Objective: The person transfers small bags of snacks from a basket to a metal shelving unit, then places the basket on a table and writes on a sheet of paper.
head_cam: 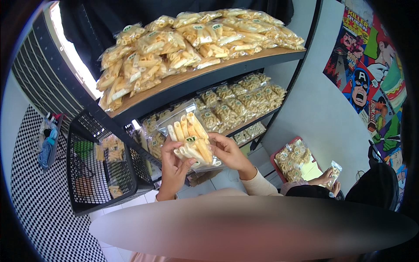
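Observation:
Between both hands I hold a clear plastic bag of tube-shaped snacks [191, 139], with a green-and-white label on its front. My left hand [174, 170] grips its lower left side, thumb across the front. On the right edge, my right hand [230, 152] pinches the plastic with thumb and fingers. The bag's top, bearing a small white sticker, leans away towards the shelving. Just beyond it are small bags of curled snacks [226, 109] on a lower shelf. Higher up, many similar bags of tube snacks [203, 36] lie heaped on a wooden shelf [183, 77].
At left stands a black plastic basket [129, 183] with a few snack bags inside. A dark shelf post [131, 144] rises beside it. To the right, another person's hands [327, 178] hold a small bag near a red tray [274, 160] of bagged snacks. Posters [360, 88] cover the wall.

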The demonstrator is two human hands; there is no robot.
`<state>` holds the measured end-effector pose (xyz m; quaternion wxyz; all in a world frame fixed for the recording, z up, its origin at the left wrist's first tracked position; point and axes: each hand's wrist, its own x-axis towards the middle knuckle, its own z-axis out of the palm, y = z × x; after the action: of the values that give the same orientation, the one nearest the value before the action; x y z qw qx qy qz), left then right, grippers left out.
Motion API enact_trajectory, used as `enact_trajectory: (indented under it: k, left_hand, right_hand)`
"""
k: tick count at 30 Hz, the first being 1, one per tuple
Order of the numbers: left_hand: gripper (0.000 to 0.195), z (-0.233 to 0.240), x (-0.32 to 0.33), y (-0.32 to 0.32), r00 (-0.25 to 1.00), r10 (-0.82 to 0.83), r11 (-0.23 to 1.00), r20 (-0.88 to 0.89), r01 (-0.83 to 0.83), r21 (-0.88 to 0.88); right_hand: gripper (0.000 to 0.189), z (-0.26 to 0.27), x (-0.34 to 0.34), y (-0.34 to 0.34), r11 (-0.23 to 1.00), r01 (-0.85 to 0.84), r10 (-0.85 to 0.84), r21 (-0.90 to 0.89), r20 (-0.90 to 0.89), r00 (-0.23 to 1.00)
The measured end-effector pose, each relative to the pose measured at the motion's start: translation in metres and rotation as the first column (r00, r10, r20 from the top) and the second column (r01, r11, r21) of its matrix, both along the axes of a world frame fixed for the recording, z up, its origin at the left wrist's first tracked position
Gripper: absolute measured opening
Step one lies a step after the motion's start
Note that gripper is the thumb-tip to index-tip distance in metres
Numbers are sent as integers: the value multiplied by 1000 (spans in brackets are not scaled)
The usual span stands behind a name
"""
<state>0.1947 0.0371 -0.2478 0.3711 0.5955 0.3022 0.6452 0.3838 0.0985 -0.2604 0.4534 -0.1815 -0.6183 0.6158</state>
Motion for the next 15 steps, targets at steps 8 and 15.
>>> enact_trajectory:
  k: [8, 15]
  left_hand:
    - [48, 3, -2, -4, 968, 201, 979, 148, -195, -58]
    - [51, -1, -14, -14, 944, 281, 957, 171, -263, -124]
  right_hand:
    - [32, 42, 32, 13, 937, 328, -304, 121, -182, 935]
    - [30, 139, 89, 63, 636, 666, -591, 390, -308, 746]
